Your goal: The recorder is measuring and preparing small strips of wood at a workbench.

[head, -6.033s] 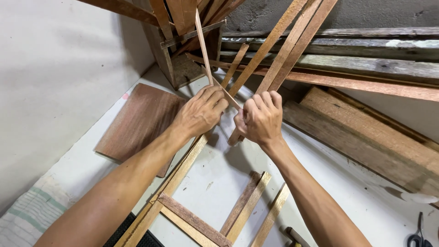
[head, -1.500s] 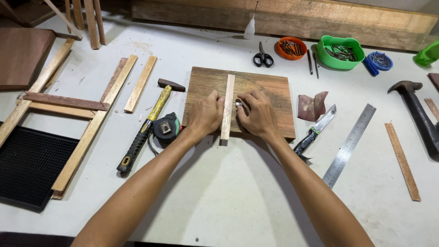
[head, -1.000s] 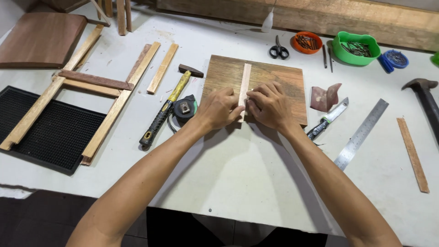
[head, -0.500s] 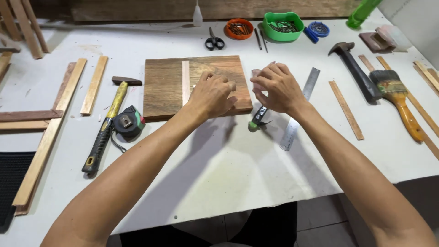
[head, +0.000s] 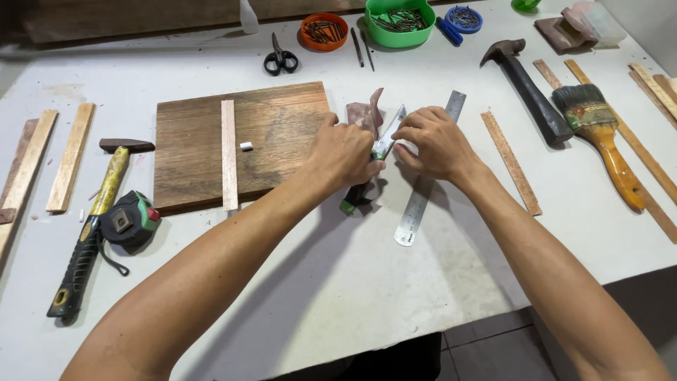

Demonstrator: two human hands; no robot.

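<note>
Single head view, looking steeply down (near) at white worktable (head: 367,282)

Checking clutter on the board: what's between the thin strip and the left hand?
Head view: one small white piece lies on the board, between strip and left hand; otherwise bare wood.

Scissors (head: 281,58), paintbrush (head: 601,128), tape measure (head: 130,221).

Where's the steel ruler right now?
Head view, right of centre: the steel ruler lies diagonally on the white table, partly under the right hand, between the green-handled knife and a thin wood strip.
</note>
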